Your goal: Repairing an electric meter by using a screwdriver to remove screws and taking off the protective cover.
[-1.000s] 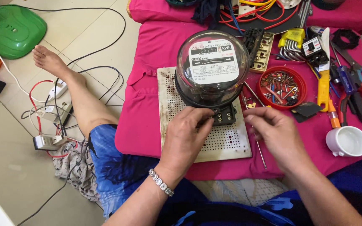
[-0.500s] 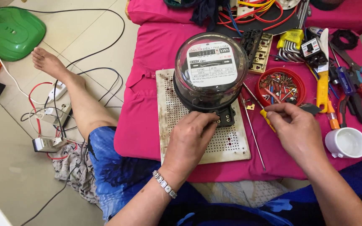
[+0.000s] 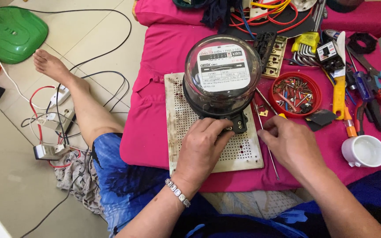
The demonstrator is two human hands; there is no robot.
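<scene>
A round electric meter (image 3: 222,74) with a clear glass dome stands on a cream perforated board (image 3: 179,119) laid on a pink cushion. My left hand (image 3: 203,147) grips the black terminal block (image 3: 240,123) at the meter's near edge. My right hand (image 3: 289,143) rests on the cushion just right of the board, fingers closed around a small yellow-handled tool (image 3: 282,116) of which only a tip shows. A thin metal rod (image 3: 267,145) lies along the board's right edge, passing under that hand.
A red lid of screws (image 3: 295,93) and a white cup (image 3: 363,151) sit right of the meter. Pliers, cutters, hex keys and coloured wires crowd the cushion's far right. A bare leg (image 3: 82,101), cables and a green plastic object (image 3: 12,33) lie on the floor at left.
My right hand has drawn back from the board's right edge toward me and lower. My left hand stays on the terminal block, shifted slightly.
</scene>
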